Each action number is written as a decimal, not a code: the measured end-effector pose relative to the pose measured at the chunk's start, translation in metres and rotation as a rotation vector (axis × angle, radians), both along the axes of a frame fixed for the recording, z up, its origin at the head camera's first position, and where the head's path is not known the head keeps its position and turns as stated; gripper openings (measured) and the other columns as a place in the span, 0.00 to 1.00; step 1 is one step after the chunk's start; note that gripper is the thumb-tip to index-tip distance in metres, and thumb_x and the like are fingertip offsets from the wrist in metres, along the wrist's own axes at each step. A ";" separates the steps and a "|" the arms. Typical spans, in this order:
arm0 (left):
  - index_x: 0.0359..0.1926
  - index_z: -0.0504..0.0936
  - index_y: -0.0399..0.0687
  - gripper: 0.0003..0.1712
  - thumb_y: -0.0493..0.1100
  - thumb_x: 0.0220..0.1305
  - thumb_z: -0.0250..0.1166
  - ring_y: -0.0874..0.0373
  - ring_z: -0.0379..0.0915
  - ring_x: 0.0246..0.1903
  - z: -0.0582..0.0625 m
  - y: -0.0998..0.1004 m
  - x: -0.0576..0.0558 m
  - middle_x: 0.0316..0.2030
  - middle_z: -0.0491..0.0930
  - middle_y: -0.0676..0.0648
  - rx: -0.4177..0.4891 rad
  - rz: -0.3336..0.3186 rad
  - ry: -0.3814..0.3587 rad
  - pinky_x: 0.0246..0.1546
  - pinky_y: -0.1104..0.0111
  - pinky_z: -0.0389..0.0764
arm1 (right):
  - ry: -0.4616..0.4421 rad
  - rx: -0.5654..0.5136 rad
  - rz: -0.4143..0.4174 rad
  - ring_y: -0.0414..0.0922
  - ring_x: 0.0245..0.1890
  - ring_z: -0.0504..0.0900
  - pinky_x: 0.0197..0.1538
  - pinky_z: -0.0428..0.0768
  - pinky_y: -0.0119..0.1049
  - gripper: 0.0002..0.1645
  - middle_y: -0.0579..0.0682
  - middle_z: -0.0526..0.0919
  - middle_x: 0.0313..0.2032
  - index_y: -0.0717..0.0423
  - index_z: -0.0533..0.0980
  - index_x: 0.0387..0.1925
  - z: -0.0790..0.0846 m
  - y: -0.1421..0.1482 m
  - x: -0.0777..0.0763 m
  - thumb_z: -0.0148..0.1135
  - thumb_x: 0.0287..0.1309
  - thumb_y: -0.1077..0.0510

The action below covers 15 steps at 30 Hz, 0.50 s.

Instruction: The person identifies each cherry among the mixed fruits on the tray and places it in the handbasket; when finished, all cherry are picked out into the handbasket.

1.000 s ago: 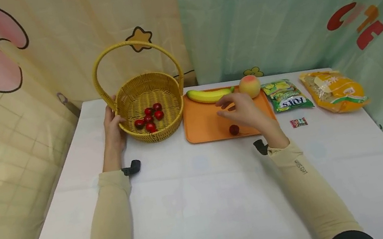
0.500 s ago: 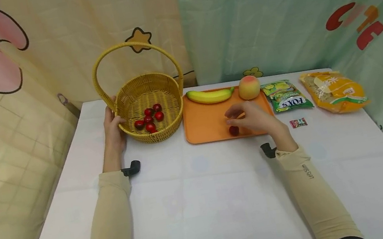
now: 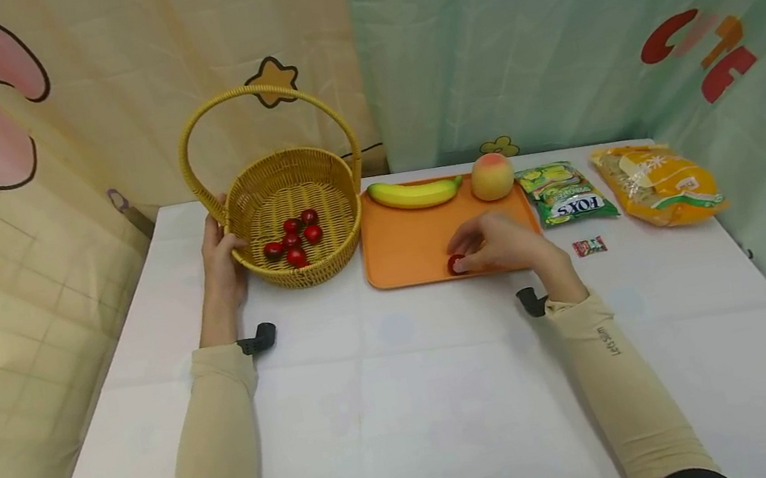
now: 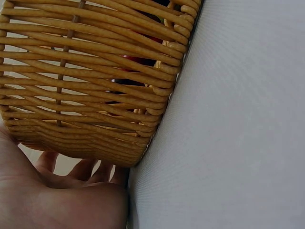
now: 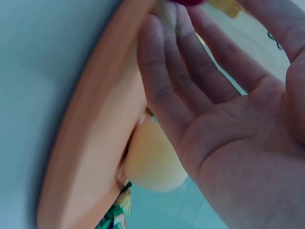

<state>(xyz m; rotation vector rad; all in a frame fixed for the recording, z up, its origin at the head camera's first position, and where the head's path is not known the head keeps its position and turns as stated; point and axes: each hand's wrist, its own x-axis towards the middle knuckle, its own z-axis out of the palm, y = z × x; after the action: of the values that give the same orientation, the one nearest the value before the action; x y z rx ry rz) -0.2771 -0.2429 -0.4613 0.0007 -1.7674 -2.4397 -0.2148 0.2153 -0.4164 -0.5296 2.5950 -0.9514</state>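
Observation:
A yellow woven basket (image 3: 306, 277) with a tall arched handle stands at the back left, several red cherries (image 3: 296, 257) lying inside. My left hand (image 3: 220, 258) grips its left side; in the left wrist view the fingers (image 4: 83, 169) reach around the wicker wall. On the orange tray (image 3: 400, 249), my right hand (image 3: 498, 242) pinches a single cherry (image 3: 455, 265) between thumb and fingers, close to the front rim. Only the edge of this cherry shows at the top of the right wrist view. A banana (image 3: 415, 194) and a peach (image 3: 492, 177) rest along the tray's back side.
Right of the tray lie a green snack bag (image 3: 565, 193) and an orange-yellow bag (image 3: 661, 184). A small red wrapped candy (image 3: 590, 247) sits in front of the green bag. White cloth covers the table (image 3: 410, 403); curtains hang directly behind it.
My right hand has come down and toward the tray's front, and its fingers have closed on the cherry there. My left hand and the basket hold their place. The head view has shifted slightly.

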 end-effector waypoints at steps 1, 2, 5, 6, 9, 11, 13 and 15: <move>0.82 0.60 0.62 0.49 0.25 0.61 0.43 0.51 0.51 0.80 0.000 0.000 0.000 0.82 0.57 0.54 -0.004 0.000 0.000 0.75 0.63 0.58 | 0.009 0.007 0.005 0.47 0.46 0.84 0.55 0.81 0.46 0.20 0.49 0.89 0.45 0.55 0.86 0.52 -0.002 -0.003 0.000 0.77 0.61 0.52; 0.82 0.60 0.61 0.49 0.25 0.61 0.43 0.51 0.51 0.80 0.000 0.000 0.000 0.82 0.57 0.53 -0.008 0.001 0.001 0.75 0.63 0.58 | 0.018 0.013 0.009 0.47 0.45 0.83 0.55 0.81 0.45 0.19 0.49 0.89 0.44 0.54 0.87 0.51 -0.004 -0.005 0.000 0.77 0.60 0.52; 0.82 0.61 0.62 0.49 0.25 0.61 0.44 0.53 0.52 0.79 0.000 0.000 0.000 0.81 0.57 0.54 -0.014 0.004 -0.001 0.76 0.62 0.57 | 0.034 0.022 0.012 0.47 0.43 0.81 0.52 0.80 0.42 0.17 0.48 0.88 0.42 0.51 0.87 0.48 -0.007 -0.013 0.000 0.78 0.59 0.51; 0.82 0.61 0.61 0.49 0.25 0.61 0.44 0.53 0.52 0.79 0.000 0.000 0.000 0.81 0.57 0.54 -0.016 0.005 0.001 0.76 0.62 0.57 | 0.036 0.021 0.012 0.47 0.43 0.80 0.51 0.79 0.42 0.16 0.48 0.88 0.42 0.51 0.88 0.48 -0.008 -0.016 0.000 0.78 0.59 0.51; 0.82 0.61 0.61 0.49 0.26 0.60 0.44 0.53 0.53 0.79 -0.001 0.000 0.000 0.81 0.57 0.54 -0.022 0.007 0.004 0.76 0.62 0.57 | 0.042 0.017 0.007 0.48 0.42 0.79 0.50 0.79 0.42 0.16 0.48 0.88 0.41 0.51 0.88 0.47 -0.009 -0.021 0.000 0.79 0.59 0.51; 0.82 0.60 0.60 0.49 0.26 0.60 0.44 0.52 0.52 0.79 -0.001 0.000 0.000 0.81 0.57 0.53 -0.017 0.004 0.005 0.76 0.62 0.57 | 0.047 0.013 0.001 0.48 0.42 0.79 0.50 0.79 0.42 0.16 0.48 0.87 0.41 0.51 0.88 0.47 -0.010 -0.024 0.001 0.79 0.58 0.51; 0.82 0.60 0.61 0.49 0.26 0.60 0.44 0.52 0.52 0.79 -0.001 0.000 0.000 0.81 0.57 0.53 -0.013 0.005 0.002 0.76 0.62 0.57 | 0.053 0.008 0.000 0.48 0.42 0.79 0.50 0.79 0.42 0.17 0.48 0.87 0.41 0.51 0.88 0.47 -0.010 -0.026 0.002 0.79 0.58 0.50; 0.82 0.60 0.61 0.49 0.26 0.61 0.44 0.52 0.52 0.79 -0.001 -0.001 0.000 0.81 0.57 0.54 -0.014 0.005 -0.001 0.76 0.63 0.57 | 0.056 0.001 -0.001 0.48 0.42 0.79 0.50 0.78 0.42 0.17 0.47 0.87 0.41 0.51 0.88 0.47 -0.011 -0.029 0.002 0.79 0.58 0.50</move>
<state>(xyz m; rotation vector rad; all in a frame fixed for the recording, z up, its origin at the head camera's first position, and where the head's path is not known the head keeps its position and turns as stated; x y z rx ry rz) -0.2773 -0.2436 -0.4620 0.0053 -1.7823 -2.4247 -0.2124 0.1865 -0.4272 -0.5627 2.6451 -0.9487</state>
